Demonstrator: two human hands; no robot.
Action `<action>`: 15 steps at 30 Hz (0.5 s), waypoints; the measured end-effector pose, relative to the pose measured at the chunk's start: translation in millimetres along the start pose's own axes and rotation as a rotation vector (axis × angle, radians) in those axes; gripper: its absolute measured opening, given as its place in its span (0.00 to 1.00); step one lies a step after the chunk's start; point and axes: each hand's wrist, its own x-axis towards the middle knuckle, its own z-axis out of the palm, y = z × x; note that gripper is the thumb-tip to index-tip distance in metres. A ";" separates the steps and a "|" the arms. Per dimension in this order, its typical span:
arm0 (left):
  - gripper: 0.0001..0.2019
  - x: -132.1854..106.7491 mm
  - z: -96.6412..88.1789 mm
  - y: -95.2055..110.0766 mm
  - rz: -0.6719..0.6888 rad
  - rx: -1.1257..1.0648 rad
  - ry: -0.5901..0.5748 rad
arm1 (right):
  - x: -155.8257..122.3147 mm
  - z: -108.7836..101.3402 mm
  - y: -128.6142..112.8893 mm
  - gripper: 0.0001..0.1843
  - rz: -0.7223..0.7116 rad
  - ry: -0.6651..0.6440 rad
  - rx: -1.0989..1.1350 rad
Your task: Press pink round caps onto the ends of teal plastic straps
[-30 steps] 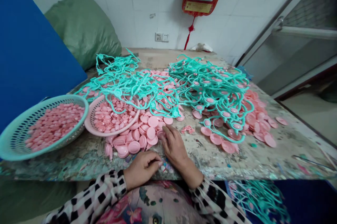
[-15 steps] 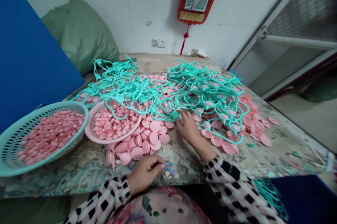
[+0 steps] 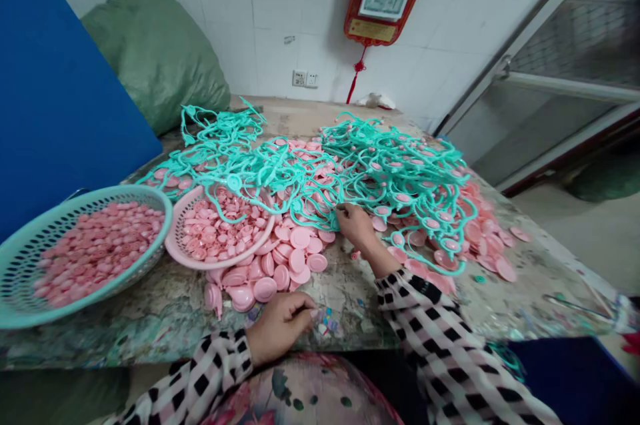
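Observation:
My right hand (image 3: pixel 355 225) reaches into the front of a tangle of teal plastic runners (image 3: pixel 400 178), its fingertips pinched on a strand. Pink round plastic caps (image 3: pixel 285 265) lie heaped just left of that hand, with more under and beyond the tangle. My left hand (image 3: pixel 280 325) rests near the table's front edge, its fingers closed. Beside its fingertips lie small coloured plastic bits (image 3: pixel 325 322). I cannot tell whether those fingers hold a tiny piece.
A pink round basket (image 3: pixel 220 258) and a larger teal basket (image 3: pixel 165 205) hold small pink parts at left, on a stained table (image 3: pixel 350 305). A blue board (image 3: pixel 60 78) and green sack (image 3: pixel 155 58) stand behind them. A glass door (image 3: pixel 555 98) is at right.
My right hand has moved forward from the table's front edge into the teal tangle. My left hand stays near the small bits, and the view has shifted slightly.

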 end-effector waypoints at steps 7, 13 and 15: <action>0.11 -0.4 -0.3 2.4 -0.013 -0.031 0.003 | 5.3 -3.0 -9.0 0.20 0.088 -0.066 0.247; 0.10 0.1 0.3 3.4 -0.034 -0.071 0.013 | 4.1 -25.6 -6.7 0.21 0.093 -0.116 0.591; 0.10 0.3 0.6 2.4 -0.041 -0.089 0.012 | 1.2 -34.1 -4.9 0.21 0.099 -0.090 0.667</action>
